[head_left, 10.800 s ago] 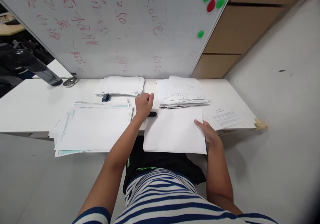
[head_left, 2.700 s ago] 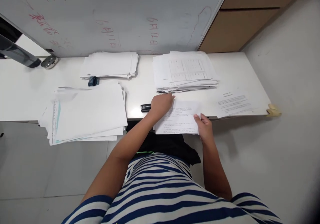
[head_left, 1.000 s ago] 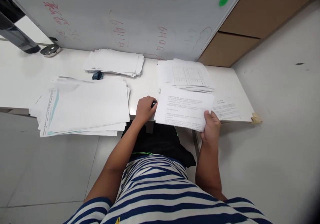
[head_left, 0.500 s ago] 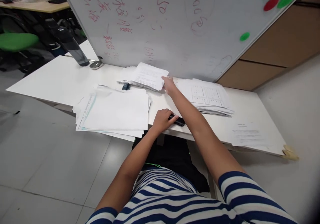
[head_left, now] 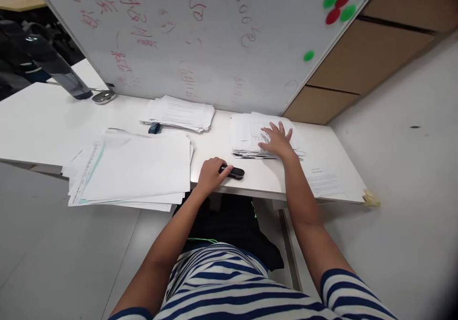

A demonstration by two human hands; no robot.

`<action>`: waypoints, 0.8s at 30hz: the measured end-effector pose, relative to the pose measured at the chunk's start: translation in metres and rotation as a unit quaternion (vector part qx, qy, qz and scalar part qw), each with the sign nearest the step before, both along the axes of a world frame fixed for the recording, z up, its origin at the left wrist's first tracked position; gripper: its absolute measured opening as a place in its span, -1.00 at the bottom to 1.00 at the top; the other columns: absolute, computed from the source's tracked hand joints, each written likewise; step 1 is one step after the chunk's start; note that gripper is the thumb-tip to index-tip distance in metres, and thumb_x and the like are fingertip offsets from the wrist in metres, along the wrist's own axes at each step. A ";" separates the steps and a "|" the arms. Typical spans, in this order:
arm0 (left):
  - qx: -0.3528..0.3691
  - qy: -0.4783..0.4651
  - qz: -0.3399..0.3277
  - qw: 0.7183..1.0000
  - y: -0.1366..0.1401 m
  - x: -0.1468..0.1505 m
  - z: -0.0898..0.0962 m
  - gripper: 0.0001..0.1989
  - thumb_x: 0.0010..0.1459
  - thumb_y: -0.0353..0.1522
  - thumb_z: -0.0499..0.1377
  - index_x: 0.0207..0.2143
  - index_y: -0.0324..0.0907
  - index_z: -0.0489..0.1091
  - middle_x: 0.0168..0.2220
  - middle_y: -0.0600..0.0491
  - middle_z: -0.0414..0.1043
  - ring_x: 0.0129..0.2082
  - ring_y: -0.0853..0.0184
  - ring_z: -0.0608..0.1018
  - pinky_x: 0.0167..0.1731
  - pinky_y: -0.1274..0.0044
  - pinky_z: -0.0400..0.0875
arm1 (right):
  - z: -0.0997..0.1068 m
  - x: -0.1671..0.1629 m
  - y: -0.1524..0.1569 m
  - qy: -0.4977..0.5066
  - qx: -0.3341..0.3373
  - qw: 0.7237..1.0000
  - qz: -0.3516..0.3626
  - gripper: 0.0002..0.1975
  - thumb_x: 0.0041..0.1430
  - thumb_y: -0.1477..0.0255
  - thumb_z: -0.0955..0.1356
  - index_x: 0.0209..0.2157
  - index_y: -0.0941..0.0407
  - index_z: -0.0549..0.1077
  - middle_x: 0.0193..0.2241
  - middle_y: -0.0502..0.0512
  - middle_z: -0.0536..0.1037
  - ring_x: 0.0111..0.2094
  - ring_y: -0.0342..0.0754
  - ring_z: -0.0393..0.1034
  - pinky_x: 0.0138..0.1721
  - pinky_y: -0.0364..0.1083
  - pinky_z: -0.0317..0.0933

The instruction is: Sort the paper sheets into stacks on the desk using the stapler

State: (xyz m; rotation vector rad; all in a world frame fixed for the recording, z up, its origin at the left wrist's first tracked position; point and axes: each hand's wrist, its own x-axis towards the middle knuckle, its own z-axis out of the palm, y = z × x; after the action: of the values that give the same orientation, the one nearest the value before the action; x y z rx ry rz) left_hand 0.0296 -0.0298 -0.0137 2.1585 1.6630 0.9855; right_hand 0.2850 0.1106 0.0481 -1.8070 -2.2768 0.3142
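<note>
My left hand [head_left: 212, 173] is closed around one end of a black stapler [head_left: 236, 172], which lies near the desk's front edge. With fingers spread, my right hand [head_left: 277, 140] is over the right-hand stack of printed papers [head_left: 245, 136]; whether it presses on the top sheet I cannot tell. At the back of the desk sits another pile of printed sheets [head_left: 186, 114], with a small dark blue object [head_left: 154, 128] at its front left. A larger stack of papers [head_left: 143, 167] lies to the left of my left hand, its front overhanging the desk edge.
A whiteboard [head_left: 214, 62] with red writing and round magnets rises behind the white desk [head_left: 265, 179]. At the left stand a dark bottle [head_left: 62, 67] and a computer mouse [head_left: 103, 97]. A single printed sheet [head_left: 324, 181] lies at the right, near the wall.
My right hand has let go of the back pile of sheets and moved right, opening over the right-hand stack. My left hand stays on the stapler. The view has shifted to the right.
</note>
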 end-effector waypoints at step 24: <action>-0.014 0.004 0.020 1.000 0.000 0.005 0.004 -0.73 0.30 -0.16 0.06 -0.30 -0.12 0.42 -0.34 0.06 0.48 -0.28 0.29 0.48 -0.24 0.41 0.28 | -0.058 0.001 -0.018 0.080 0.081 0.992 -0.045 -0.32 0.19 -0.10 0.21 0.20 0.01 0.28 0.35 0.13 0.13 0.38 0.25 -0.16 0.29 0.43 -0.53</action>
State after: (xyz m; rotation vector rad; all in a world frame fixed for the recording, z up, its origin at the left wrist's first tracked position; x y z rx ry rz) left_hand 0.0343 -0.0300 -0.0093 2.1217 1.7210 0.9593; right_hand 0.2858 0.0929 -0.0098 -1.7300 -2.0446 0.2400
